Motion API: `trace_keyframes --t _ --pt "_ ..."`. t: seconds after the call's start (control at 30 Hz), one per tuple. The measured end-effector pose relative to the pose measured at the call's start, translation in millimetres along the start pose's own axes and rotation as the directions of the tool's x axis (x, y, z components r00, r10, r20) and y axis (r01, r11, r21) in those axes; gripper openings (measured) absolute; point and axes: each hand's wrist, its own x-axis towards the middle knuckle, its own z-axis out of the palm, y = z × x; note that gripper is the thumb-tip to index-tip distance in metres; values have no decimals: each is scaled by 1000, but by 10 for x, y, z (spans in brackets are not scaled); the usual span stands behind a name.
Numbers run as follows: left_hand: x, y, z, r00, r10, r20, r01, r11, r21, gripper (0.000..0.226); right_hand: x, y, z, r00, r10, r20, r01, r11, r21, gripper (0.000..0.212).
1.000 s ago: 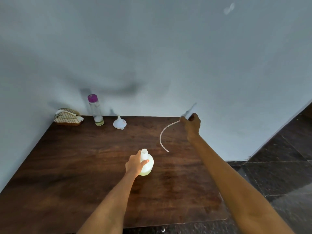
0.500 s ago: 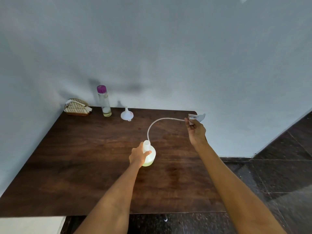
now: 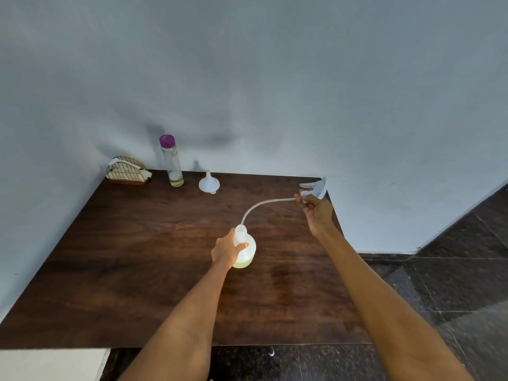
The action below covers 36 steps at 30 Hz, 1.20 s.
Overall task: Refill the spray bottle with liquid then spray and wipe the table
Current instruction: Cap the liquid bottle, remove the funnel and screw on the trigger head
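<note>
Spray bottle: the round translucent plastic spray bottle (image 3: pixel 244 248) stands upright near the middle of the dark brown wooden surface (image 3: pixel 137 257), pale green liquid in its lower part, neck open.
Left grip: the left hand (image 3: pixel 228 250) is wrapped around the bottle's neck and shoulder, thumb across the front; judged to be bracing it so it does not tip while the tube goes in.
Right grip: the right hand (image 3: pixel 316 209) pinches the white trigger spray head (image 3: pixel 313 188) by its collar, raised above the surface near the far right corner.
Dip tube: the thin clear dip tube (image 3: pixel 264 204) arcs from the head down to the bottle mouth, its tip at or just inside the opening; holding the head high and to the side likely lets the bent tube aim downward.
Step in hand: refill looks finished; the head is being refitted, not yet screwed on. Spraying and wiping remain.
Back edge: a tall clear glass bottle with a purple cap (image 3: pixel 171 160), nearly empty, and a small white plastic funnel (image 3: pixel 209 183) stand by the wall, set out of the way; a wicker napkin holder with white tissues (image 3: pixel 127 171) sits in the corner, probably for the wiping.
Risk: the springy tube could flick out of the neck.
</note>
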Motion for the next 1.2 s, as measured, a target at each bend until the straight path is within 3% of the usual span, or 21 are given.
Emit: trace_keyframes --t 0.1,0.23,0.33,0.4,0.5,0.63,0.77,0.87,0.93,1.03,1.1,1.2 --pt "-6 -1 6 1000 -3 -7 3 1000 3 61 -46 86 79 989 -64 133 111 916 -386 27" --pt "4 -24 11 1000 8 -7 -8 1000 -10 61 -121 312 287 926 -18 377 313 593 -742 33" --pt "15 -53 19 1000 21 0 -21 999 -42 60 -149 504 471 861 41 506 457 374 -807 32" --pt "19 -73 21 1000 29 7 -29 998 -51 60 -148 602 564 798 158 582 543 231 -807 30" --pt "20 -95 19 999 29 15 -28 997 -71 60 -163 798 583 759 301 578 586 70 -807 27" --pt "30 -99 20 999 23 28 -21 997 -79 59 -213 993 543 822 206 530 515 125 -848 29" --pt "38 -92 -11 999 19 46 -17 999 -33 58 -172 952 546 794 279 540 537 94 -838 29" --pt "42 -84 -6 998 39 41 -39 999 -3 58 -233 995 461 810 211 548 527 149 -837 30" --pt "13 -116 -17 994 106 10 -107 992 64 55 -300 1070 396 836 147 529 504 177 -845 33" --pt "-47 -253 -80 967 253 22 -248 922 296 54 -344 1112 359 858 107 503 475 208 -855 34" --pt "-84 -361 -179 976 219 9 -207 906 368 47 -333 1119 364 874 101 475 448 208 -869 37" --pt "-100 -438 -256 994 106 -36 -88 938 336 33 -348 1169 375 910 73 409 390 189 -901 42"
